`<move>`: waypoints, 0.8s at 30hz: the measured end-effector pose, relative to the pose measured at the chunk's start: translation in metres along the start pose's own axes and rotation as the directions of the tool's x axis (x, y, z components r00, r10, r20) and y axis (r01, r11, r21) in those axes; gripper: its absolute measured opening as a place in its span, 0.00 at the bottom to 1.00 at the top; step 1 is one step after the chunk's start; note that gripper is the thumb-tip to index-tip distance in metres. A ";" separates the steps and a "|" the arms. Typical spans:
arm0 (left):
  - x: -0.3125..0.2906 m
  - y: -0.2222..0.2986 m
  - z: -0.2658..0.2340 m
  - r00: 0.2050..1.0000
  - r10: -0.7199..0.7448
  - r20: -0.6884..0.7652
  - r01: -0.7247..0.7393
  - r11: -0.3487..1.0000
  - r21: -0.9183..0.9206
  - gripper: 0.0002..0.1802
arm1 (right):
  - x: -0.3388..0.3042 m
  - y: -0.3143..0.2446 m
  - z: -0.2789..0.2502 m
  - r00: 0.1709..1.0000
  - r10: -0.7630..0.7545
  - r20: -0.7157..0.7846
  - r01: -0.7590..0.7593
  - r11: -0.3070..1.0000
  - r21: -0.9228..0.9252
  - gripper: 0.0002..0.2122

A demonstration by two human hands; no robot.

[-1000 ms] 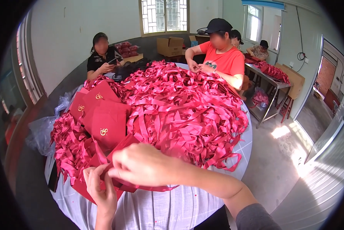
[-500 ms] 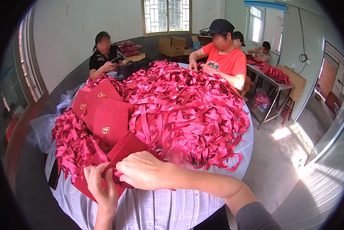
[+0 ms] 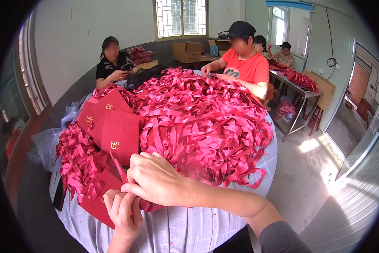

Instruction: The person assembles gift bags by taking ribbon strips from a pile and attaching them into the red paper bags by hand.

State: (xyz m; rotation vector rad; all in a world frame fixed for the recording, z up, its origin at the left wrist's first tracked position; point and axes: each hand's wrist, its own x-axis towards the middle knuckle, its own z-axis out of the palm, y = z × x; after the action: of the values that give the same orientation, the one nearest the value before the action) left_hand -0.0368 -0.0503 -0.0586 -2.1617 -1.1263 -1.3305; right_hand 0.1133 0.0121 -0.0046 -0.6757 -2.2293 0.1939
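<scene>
1. Along the near side of the pale, cloth-covered tabletop (image 3: pixel 177 230), our left hand (image 3: pixel 124 211) and right hand (image 3: pixel 155 179) meet at the fingertips, probably to steady the narrow crimson satin ribbon (image 3: pixel 119 168) between them.
2. Our right hand is closed, seemingly pinching that ribbon; our left hand's fingers curl inward, but we cannot tell what they grip.
3. The ribbon rises from our fingers, glossy and slanting leftward.
4. Beside our left hand lies a flat, dark-red rectangular bag (image 3: pixel 94 205), perhaps placed for easy reach.
</scene>
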 end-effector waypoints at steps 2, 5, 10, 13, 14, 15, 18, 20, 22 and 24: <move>-0.001 0.000 -0.003 1.000 0.001 0.006 -0.001 1.000 0.003 0.15 | -0.001 -0.003 -0.003 1.000 -0.006 -0.005 0.006 1.000 -0.019 0.13; 0.000 0.001 -0.001 1.000 -0.002 0.011 0.002 1.000 0.001 0.16 | -0.003 -0.008 -0.006 1.000 -0.007 0.005 0.008 0.980 -0.200 0.14; 0.000 0.001 -0.001 1.000 0.001 0.006 -0.001 1.000 -0.002 0.16 | -0.003 0.007 0.003 0.984 0.070 0.162 -0.073 0.997 0.013 0.14; -0.001 0.001 -0.001 1.000 0.016 0.012 -0.017 1.000 0.012 0.17 | 0.004 0.013 -0.003 0.940 0.141 0.312 -0.203 0.963 0.175 0.13; -0.001 0.002 -0.001 1.000 0.015 0.020 -0.015 1.000 0.011 0.17 | 0.006 0.014 -0.002 0.947 0.129 0.294 -0.191 0.963 0.192 0.12; -0.001 0.002 -0.001 0.999 0.013 0.029 -0.013 1.000 0.009 0.17 | 0.007 0.014 -0.002 0.947 0.127 0.293 -0.189 0.963 0.191 0.12; -0.001 0.003 0.000 0.999 0.012 0.037 -0.012 1.000 0.009 0.17 | 0.008 0.014 0.004 0.957 0.160 0.244 -0.221 0.943 0.248 0.11; -0.002 0.002 0.000 1.000 0.003 0.031 -0.003 1.000 0.001 0.17 | 0.008 0.015 0.012 0.989 0.102 0.109 -0.135 0.923 0.359 0.10; -0.001 0.001 0.000 1.000 -0.007 0.025 0.007 1.000 -0.004 0.17 | 0.009 0.014 0.010 0.989 0.108 0.096 -0.136 0.925 0.356 0.09; -0.001 0.002 0.000 0.999 -0.020 0.033 0.020 1.000 -0.002 0.17 | 0.009 0.013 0.012 0.989 0.120 0.088 -0.144 0.924 0.355 0.09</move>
State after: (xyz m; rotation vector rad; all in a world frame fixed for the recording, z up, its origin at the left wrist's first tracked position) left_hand -0.0358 -0.0519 -0.0590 -2.1875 -1.1622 -1.3097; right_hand 0.1055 0.0288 -0.0116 -0.6217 -2.1288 0.6849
